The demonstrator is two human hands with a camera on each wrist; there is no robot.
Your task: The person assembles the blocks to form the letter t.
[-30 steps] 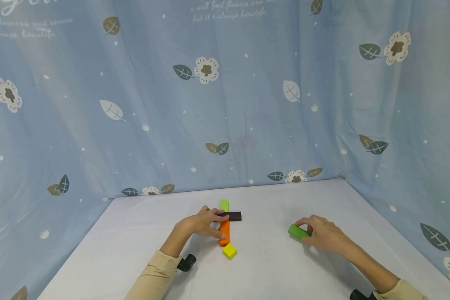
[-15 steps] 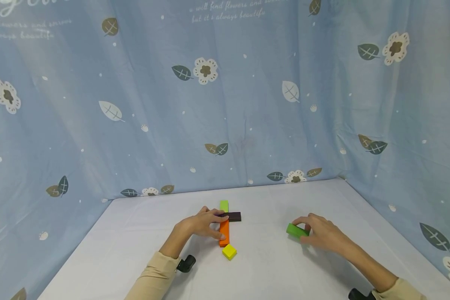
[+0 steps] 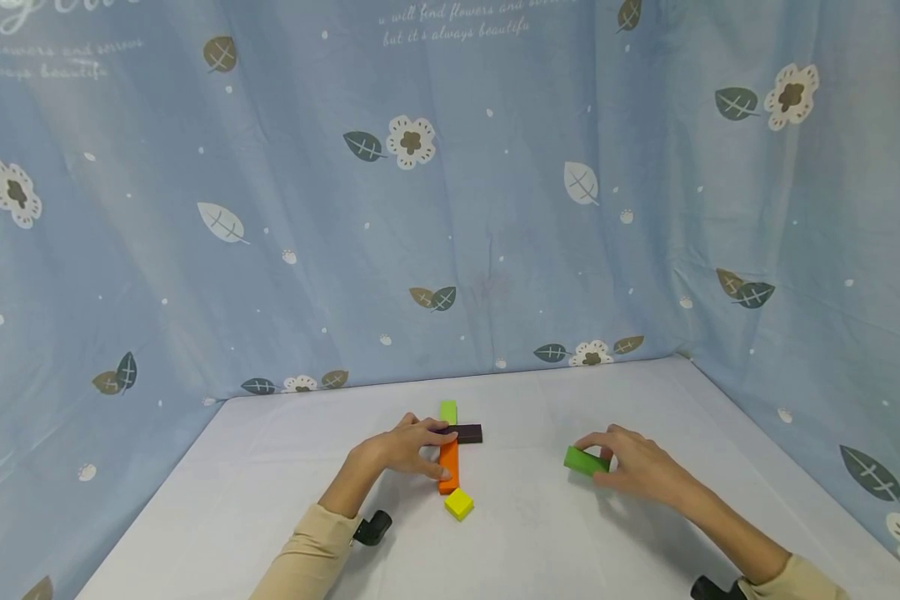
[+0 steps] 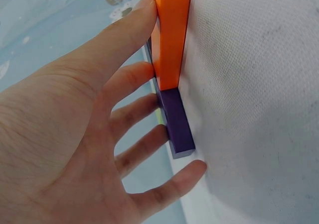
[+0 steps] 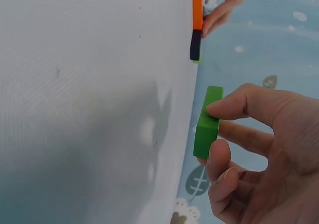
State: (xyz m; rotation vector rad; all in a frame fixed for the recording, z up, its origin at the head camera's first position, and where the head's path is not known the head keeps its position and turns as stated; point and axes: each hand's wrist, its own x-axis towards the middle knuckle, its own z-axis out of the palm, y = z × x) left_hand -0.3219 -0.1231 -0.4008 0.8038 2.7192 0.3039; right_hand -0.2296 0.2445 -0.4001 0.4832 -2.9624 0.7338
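My left hand rests against a row of blocks, thumb on the orange block and other fingertips along the dark purple block. In the left wrist view these fingers are nearly straight and spread, touching the orange and purple blocks without curling round them. The purple block lies crosswise at the orange one's far end, with a light green block beyond it. My right hand pinches a green block between thumb and fingers, held tilted above the table, apart from the other blocks.
A small yellow block lies turned at an angle by the orange block's near end. White cloth covers the table. Blue patterned curtains hang behind it and at both sides.
My right hand has moved a little to the left, carrying the green block with it. The left hand and the blocks by it have stayed in place.
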